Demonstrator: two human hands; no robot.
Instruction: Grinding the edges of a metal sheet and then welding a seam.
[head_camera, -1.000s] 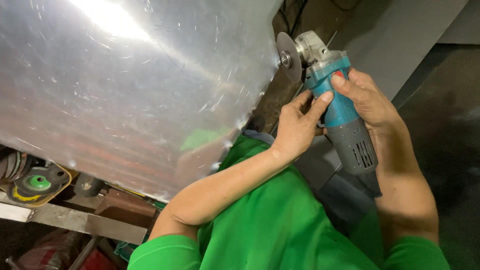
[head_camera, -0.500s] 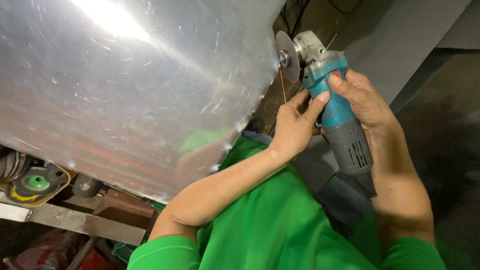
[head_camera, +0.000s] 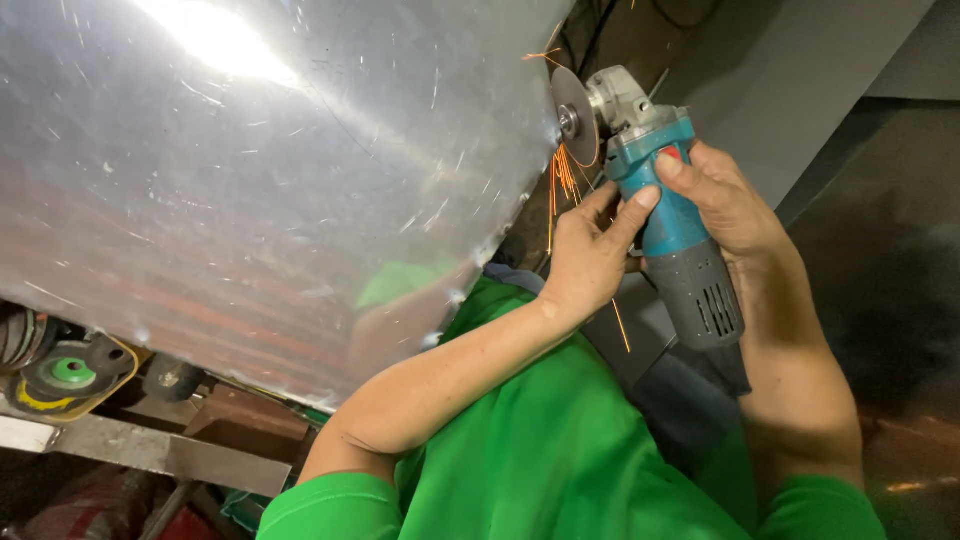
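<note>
While orange sparks are thrown, the teal-bodied angle grinder is gripped by the closed right hand and steadied by the curled left hand; its disc is judged mid-grind against the shiny curved steel sheet, whose edge is unfinished.

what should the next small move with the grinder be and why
Probably ease the disc a little further along the edge of the shiny metal sheet, keeping light contact. Orange sparks fall where disc meets edge, so it is cutting there. Both the left hand and right hand grip the teal grinder, which suits a slow, steady feed.
</note>
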